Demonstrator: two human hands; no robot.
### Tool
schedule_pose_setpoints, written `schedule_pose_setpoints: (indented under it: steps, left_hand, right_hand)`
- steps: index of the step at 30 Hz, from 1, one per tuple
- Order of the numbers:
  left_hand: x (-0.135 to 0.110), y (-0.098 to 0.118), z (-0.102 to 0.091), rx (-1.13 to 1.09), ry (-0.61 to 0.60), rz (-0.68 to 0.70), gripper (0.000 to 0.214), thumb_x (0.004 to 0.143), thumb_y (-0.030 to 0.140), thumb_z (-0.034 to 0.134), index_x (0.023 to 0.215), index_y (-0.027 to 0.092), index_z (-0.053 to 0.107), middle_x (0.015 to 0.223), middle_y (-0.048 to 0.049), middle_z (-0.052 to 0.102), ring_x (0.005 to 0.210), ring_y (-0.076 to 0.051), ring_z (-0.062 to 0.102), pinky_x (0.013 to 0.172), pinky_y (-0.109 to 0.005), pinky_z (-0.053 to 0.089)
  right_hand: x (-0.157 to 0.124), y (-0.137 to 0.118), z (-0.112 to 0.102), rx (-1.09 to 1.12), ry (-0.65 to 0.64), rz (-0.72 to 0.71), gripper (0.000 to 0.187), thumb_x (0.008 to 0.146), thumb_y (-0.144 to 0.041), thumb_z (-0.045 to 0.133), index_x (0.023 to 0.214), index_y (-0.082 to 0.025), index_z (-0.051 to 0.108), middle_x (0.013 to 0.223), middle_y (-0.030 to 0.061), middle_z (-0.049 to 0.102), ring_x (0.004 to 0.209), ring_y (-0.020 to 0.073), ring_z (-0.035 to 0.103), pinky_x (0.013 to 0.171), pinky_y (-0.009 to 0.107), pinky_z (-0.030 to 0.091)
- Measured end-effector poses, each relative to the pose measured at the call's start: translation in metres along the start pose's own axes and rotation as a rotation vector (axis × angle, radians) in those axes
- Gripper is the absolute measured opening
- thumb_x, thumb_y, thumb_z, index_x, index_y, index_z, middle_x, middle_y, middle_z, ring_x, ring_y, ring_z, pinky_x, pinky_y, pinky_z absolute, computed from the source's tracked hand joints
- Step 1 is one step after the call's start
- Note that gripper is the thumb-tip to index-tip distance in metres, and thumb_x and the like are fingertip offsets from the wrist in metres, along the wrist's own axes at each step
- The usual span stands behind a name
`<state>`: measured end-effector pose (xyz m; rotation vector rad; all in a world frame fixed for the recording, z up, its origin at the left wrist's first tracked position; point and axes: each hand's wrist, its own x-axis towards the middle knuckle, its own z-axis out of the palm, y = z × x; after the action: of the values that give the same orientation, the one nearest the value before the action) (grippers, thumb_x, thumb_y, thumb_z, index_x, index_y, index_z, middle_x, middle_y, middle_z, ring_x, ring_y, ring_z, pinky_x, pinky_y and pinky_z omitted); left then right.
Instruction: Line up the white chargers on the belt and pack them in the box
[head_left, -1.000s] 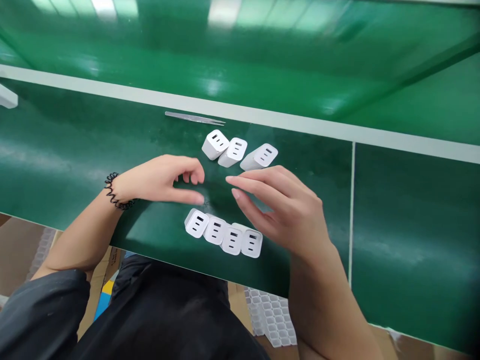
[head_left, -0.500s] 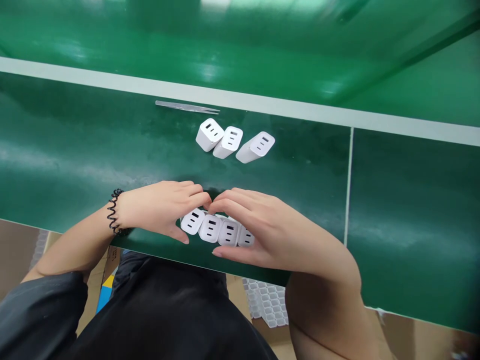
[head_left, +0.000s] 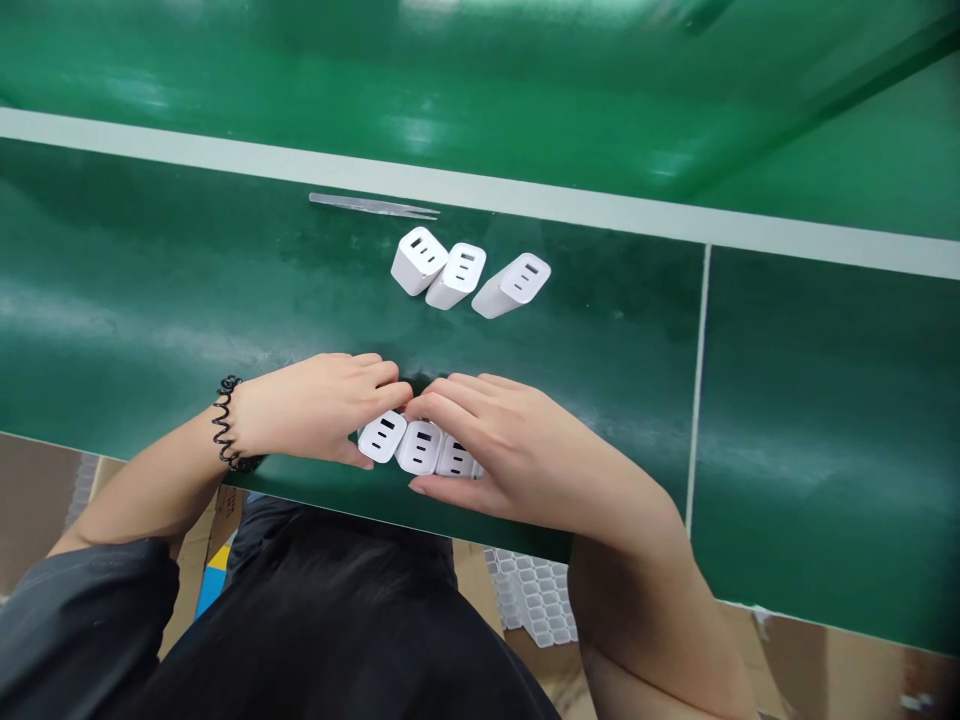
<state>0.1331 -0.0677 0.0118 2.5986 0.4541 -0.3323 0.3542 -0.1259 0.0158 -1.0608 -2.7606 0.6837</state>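
Observation:
A row of white USB chargers [head_left: 418,448] stands near the table's front edge, port faces up. My left hand [head_left: 330,405] is curled round the left end of the row, thumb in front and fingers behind the leftmost charger [head_left: 382,436]. Over the right part of the row lies my right hand [head_left: 499,440], its fingers at the back and its thumb along the front. That palm hides the right end of the row. Farther back stand two white chargers side by side [head_left: 457,275] and one leaning charger [head_left: 514,285] a little apart.
Metal tweezers [head_left: 371,206] lie behind the far chargers, beside a pale strip [head_left: 480,190] across the green table [head_left: 187,260]. Below the front edge are clear plastic blister trays [head_left: 536,595] and cardboard [head_left: 806,650].
My right hand has slid left along the row, covering more of the chargers on the right. My left hand stays at the left end. The view has shifted slightly.

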Motion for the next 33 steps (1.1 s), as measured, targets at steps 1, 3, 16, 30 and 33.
schedule_pose_setpoints:
  steps: [1, 3, 16, 30, 33]
  left_hand:
    - [0.0, 0.0, 0.0, 0.007, -0.006, 0.002, 0.04, 0.076, 0.041, 0.079, 0.097, 0.016, 0.055, 0.094, -0.0047, 0.06, 0.089, -0.022, 0.057, 0.071, -0.031, 0.041]
    - [0.001, 0.0, 0.001, 0.023, -0.007, 0.003, 0.037, 0.079, 0.042, 0.076, 0.096, 0.016, 0.056, 0.094, -0.0045, 0.06, 0.088, -0.022, 0.057, 0.07, -0.031, 0.041]
    - [0.0, 0.006, -0.002, 0.092, -0.056, -0.025, 0.054, 0.077, 0.053, 0.076, 0.108, 0.013, 0.059, 0.093, -0.005, 0.061, 0.088, -0.022, 0.057, 0.072, -0.031, 0.039]
    - [0.001, 0.001, -0.004, 0.025, -0.084, -0.024, 0.055, 0.08, 0.056, 0.072, 0.119, 0.018, 0.06, 0.101, -0.0059, 0.062, 0.091, -0.021, 0.056, 0.073, -0.028, 0.038]
    - [0.001, 0.002, -0.006, 0.022, -0.104, -0.034, 0.054, 0.081, 0.055, 0.071, 0.12, 0.019, 0.061, 0.101, -0.0059, 0.062, 0.091, -0.021, 0.057, 0.074, -0.028, 0.038]
  right_hand:
    - [0.0, 0.0, 0.0, 0.0, -0.001, -0.001, 0.033, 0.089, -0.045, 0.064, 0.104, -0.017, 0.056, 0.088, 0.0045, 0.062, 0.075, 0.0203, 0.057, 0.07, 0.034, 0.044]
    - [0.0, 0.0, 0.0, 0.002, -0.004, 0.0, 0.033, 0.09, -0.045, 0.064, 0.105, -0.017, 0.056, 0.089, 0.0048, 0.062, 0.075, 0.0204, 0.057, 0.071, 0.035, 0.044]
    - [0.0, 0.004, -0.002, 0.094, 0.036, -0.014, 0.045, 0.088, -0.055, 0.064, 0.11, -0.017, 0.055, 0.094, 0.0069, 0.065, 0.081, 0.0219, 0.061, 0.072, 0.035, 0.046]
    - [-0.001, 0.017, -0.007, 0.184, 0.152, 0.057, 0.03, 0.096, -0.05, 0.054, 0.094, -0.02, 0.06, 0.084, 0.0049, 0.066, 0.074, 0.0173, 0.061, 0.066, 0.03, 0.044]
    - [-0.001, 0.017, -0.008, 0.17, 0.15, 0.062, 0.029, 0.096, -0.048, 0.053, 0.095, -0.02, 0.06, 0.084, 0.0051, 0.067, 0.074, 0.0174, 0.061, 0.067, 0.031, 0.044]
